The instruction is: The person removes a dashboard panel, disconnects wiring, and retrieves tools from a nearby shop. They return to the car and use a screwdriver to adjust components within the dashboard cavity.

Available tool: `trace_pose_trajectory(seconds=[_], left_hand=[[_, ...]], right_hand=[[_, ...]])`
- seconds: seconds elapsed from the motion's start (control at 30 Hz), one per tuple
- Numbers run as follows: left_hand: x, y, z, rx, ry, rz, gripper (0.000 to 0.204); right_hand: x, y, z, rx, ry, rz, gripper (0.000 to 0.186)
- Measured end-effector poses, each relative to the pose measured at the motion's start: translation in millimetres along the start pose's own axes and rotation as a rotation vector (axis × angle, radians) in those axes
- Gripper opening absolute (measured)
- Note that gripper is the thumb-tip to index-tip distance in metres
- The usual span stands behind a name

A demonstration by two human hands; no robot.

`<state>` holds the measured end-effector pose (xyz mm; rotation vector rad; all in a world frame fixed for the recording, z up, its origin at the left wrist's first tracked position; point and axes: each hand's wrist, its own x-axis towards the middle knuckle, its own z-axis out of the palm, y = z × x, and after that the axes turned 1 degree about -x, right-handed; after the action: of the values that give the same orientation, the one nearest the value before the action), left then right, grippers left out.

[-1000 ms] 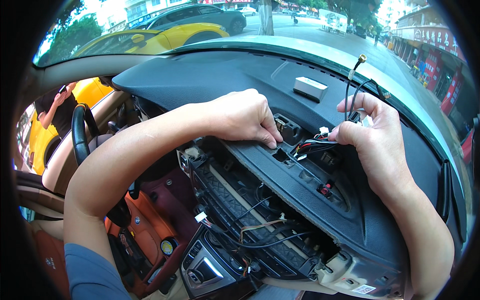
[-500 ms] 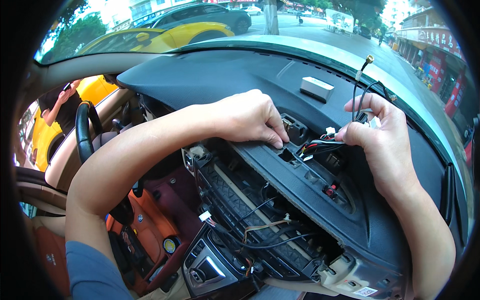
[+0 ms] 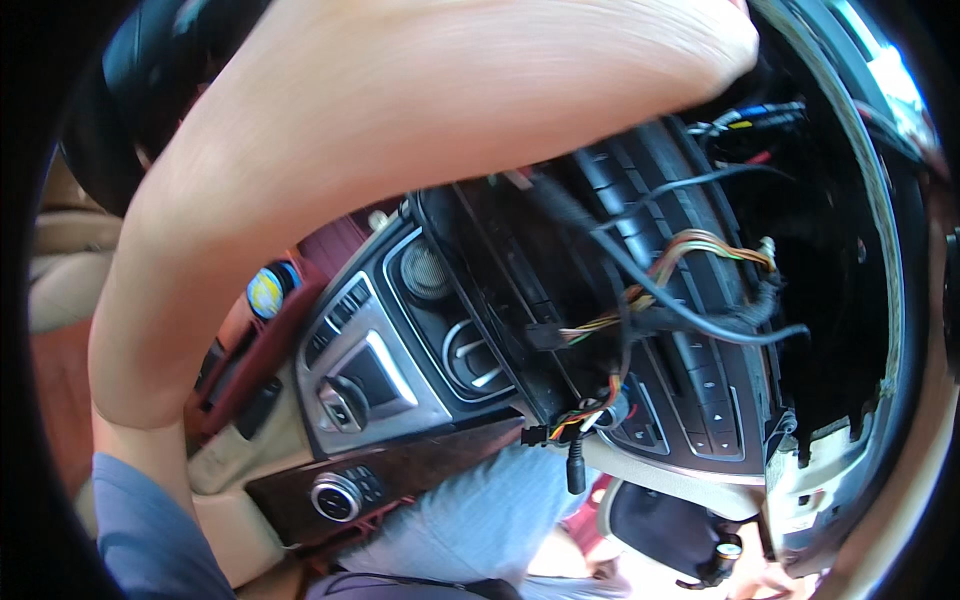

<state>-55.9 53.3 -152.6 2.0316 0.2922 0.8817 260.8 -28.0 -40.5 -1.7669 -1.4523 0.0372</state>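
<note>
Over the buttoned panel (image 3: 690, 365), wires (image 3: 700, 238) (slim, multicoloured) arch.

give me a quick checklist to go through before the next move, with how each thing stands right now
1. Left hand grip: cannot tell; the fingers are out of sight at the top edge.
2. Right grip: cannot tell; only the right forearm shows clearly.
3. Thick cable clear of the button panel: not ok; it crosses in front.
4. Coloured wires tucked away: not ok; they loop loosely in front too.
5. Black plug connected: not ok; it hangs free.
6. Dash opening uncovered: ok; its dark inside shows.
</note>
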Motion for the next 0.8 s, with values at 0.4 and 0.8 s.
trace_pose_trajectory(seconds=[0.4,0.8], left_hand=[[13,-50,6,0.308,-0.139,0.449,0.021],[28,-51,13,0.405,-0.156,0.641,0.020]], right_hand=[[21,13,-45,0.204,0.098,0.101,0.038],[6,3,-17,0.084,0.129,0.005,0.055]])
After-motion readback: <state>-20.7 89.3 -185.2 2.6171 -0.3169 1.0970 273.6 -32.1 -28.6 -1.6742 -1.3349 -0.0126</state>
